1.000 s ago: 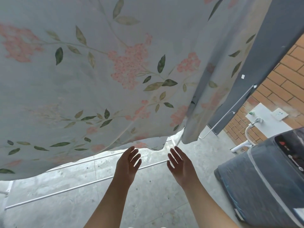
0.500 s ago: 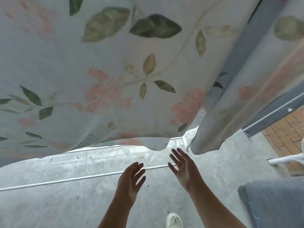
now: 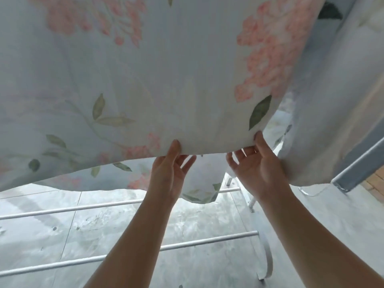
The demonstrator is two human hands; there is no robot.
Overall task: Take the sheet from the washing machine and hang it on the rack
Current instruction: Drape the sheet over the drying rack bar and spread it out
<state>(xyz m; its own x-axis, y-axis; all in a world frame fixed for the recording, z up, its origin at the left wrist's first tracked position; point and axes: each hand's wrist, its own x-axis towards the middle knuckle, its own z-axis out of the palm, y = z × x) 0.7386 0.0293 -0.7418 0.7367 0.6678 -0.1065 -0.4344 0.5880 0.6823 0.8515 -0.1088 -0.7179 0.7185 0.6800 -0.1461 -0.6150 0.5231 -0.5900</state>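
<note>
Two spread hands meet the hem of the sheet (image 3: 166, 80), which hangs draped from the rack (image 3: 83, 208), above its lower rails. The left hand (image 3: 168, 173) and right hand (image 3: 255, 169) each lay a thumb on the cloth, fingers loose beneath, probably to pull it smooth.

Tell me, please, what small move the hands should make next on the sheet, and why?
Probably pinch the hem and pull it straight: the left hand and right hand have thumbs on the sheet's lower edge, fingers spread, nothing gripped yet.
</note>
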